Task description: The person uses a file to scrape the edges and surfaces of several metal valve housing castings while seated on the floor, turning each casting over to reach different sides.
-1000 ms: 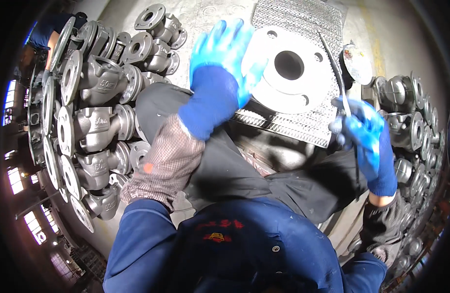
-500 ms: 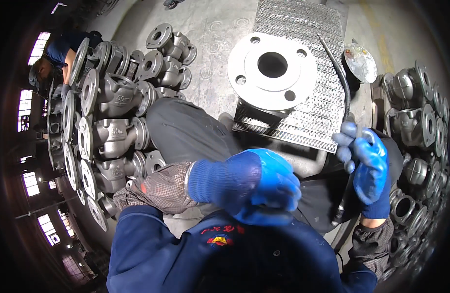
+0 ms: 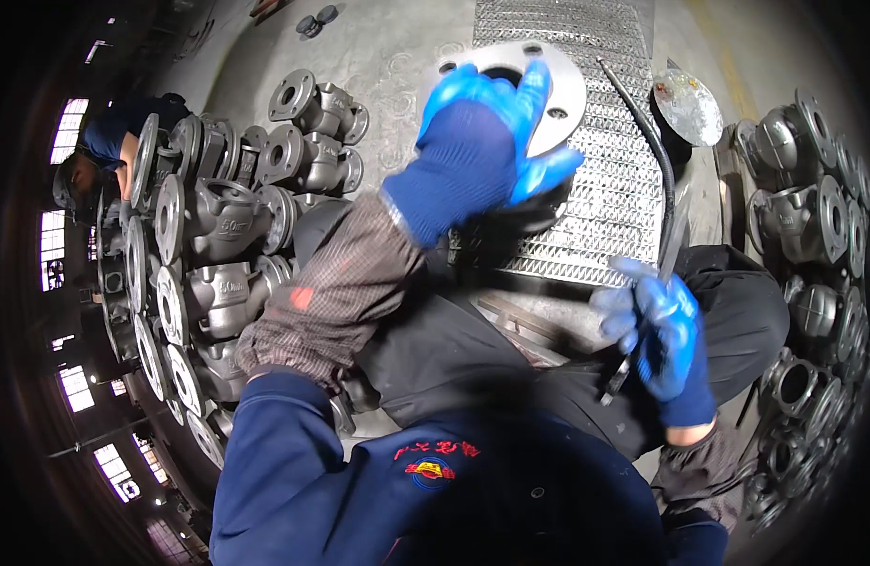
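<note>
My left hand (image 3: 487, 123), in a blue coated glove, lies over the round pale flange (image 3: 569, 99) of a metal valve body. Its fingers reach across the flange around the central bore, with the thumb stretched out along the near side. The hand hides much of the flange and the body below. My right hand (image 3: 663, 330), gloved alike, is closed around a long dark rod-like tool (image 3: 654, 141). The tool's thin end points away over the ridged metal plate, and a metal end shows below the fingers near my lap. Its exact kind I cannot make out.
Several grey valve bodies (image 3: 229, 222) are stacked at left, with more castings (image 3: 798, 226) at right. The ridged plate (image 3: 610, 203) lies under the valve. A round dark container with a pale top (image 3: 688, 106) stands beyond it. Another person (image 3: 109, 137) bends over the left stack.
My left hand has moved from in front of my chest forward onto the flange. The right hand, still around the tool, has shifted slightly left and down in the picture.
</note>
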`<state>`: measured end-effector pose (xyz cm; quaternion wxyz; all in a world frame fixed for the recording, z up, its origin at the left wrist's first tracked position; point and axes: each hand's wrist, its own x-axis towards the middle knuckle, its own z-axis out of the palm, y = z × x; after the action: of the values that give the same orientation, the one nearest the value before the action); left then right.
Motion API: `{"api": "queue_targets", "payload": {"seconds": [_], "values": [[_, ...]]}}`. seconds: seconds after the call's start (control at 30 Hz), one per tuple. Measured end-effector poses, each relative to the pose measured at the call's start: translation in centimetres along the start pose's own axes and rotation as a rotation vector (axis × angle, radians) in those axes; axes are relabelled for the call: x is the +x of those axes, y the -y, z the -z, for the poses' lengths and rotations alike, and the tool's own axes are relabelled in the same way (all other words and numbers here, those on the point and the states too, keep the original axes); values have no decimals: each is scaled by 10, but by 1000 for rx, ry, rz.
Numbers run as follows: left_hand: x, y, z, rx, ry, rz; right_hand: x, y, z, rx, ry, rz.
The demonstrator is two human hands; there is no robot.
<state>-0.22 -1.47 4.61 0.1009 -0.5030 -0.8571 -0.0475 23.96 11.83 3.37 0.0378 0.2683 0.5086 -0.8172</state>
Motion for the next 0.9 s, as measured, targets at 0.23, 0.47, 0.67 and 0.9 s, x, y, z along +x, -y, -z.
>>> {"api": "queue_targets", "payload": {"seconds": [0.23, 0.47, 0.67, 0.9], "values": [[62, 82, -20, -256, 51, 458, 89, 49, 9, -138, -131, 102], [26, 114, -26, -699, -113, 686, 144, -6, 33, -38, -243, -74], [-40, 141, -18, -630, -223, 529, 201, -31, -3, 9, -251, -67], [-66, 143, -22, -917, -195, 824, 271, -65, -22, -84, -147, 133]]}}
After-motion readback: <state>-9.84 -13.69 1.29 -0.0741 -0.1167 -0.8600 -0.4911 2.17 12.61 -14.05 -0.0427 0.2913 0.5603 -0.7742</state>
